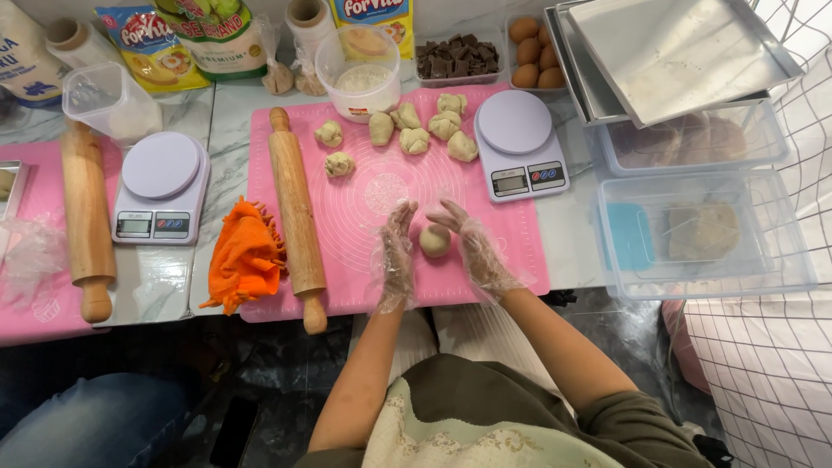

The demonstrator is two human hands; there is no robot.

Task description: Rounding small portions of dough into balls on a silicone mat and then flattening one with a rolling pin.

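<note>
A smooth, round dough ball (435,240) sits on the pink silicone mat (364,208), cupped between the left hand (395,251) and right hand (475,245), both released, flat-palmed, in crinkly clear plastic gloves. Left of the ball lies a wooden rolling pin (295,212); beyond it, lumpy dough pieces (414,139) and a white scale (518,143).

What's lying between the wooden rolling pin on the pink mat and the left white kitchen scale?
In the head view, a crumpled orange cloth lies between the rolling pin and the scale.
</note>
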